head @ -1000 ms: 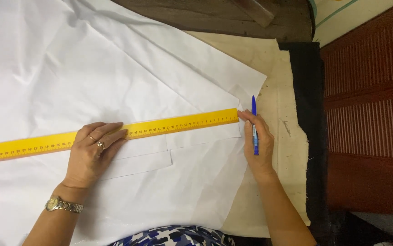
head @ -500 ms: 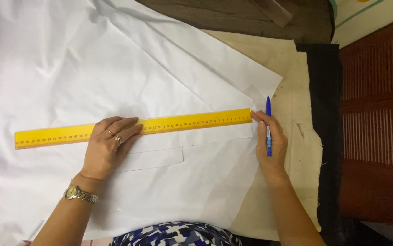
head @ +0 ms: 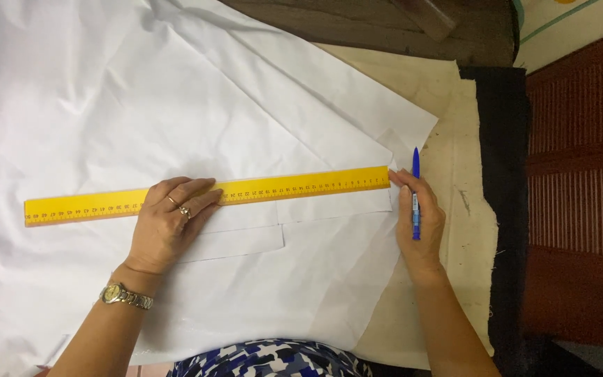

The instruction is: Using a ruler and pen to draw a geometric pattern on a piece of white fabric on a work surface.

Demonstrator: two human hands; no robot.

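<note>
1. the white fabric (head: 176,91) spreads over most of the work surface, running off the left and top of the view; its right edge slants from the top middle down to a corner near the right hand, then drops toward the near edge.
2. right of the fabric a strip of beige underlay (head: 466,209) lies bare, ragged along its right edge, and beyond it a black strip (head: 504,174) borders a dark red ribbed floor (head: 581,174). this bare strip is the only uncovered room beside the right hand.
3. the yellow ruler (head: 301,187) lies across the fabric, nearly level, its right end slightly higher and stopping just at the fabric's right edge; its left end sits well inside the cloth.
4. below the ruler's middle a smaller white fabric piece (head: 245,237) lies flat on the cloth, its top edge touching or tucked under the ruler; which, i cannot tell.
5. the left hand (head: 169,227) lies palm down, fingers spread a little and flat, the fingertips pressing on the ruler left of its middle. it grips nothing. a ring shows on one finger and a wristwatch (head: 125,296) on the wrist; the forearm comes up from the lower left.
6. the right hand (head: 420,223) is closed loosely round a blue pen (head: 415,195), which points away from the body, its tip just past the ruler's right end. the fingertips touch that end and the fabric edge; the forearm rises from the lower right.
</note>
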